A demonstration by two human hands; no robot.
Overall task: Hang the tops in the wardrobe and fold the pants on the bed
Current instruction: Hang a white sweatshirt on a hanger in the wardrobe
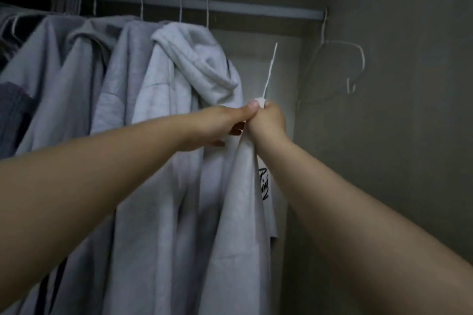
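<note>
While both arms reach up and forward, the right hand (267,120) clutches a white hanger (270,69) and shirt (243,212) below the rail (256,9); the left hand (225,125) pinches the shirt's collar beside it, near the rail's right end.

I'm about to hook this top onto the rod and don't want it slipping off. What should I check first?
1. Right hand grips the top at the hanger neck: ok.
2. Left hand steadies the fabric: ok.
3. Hanger hook on the rod: not ok, still below it.
4. Free rod space right of the hoodie: ok.
5. Top seated on both hanger shoulders: cannot tell.
</note>
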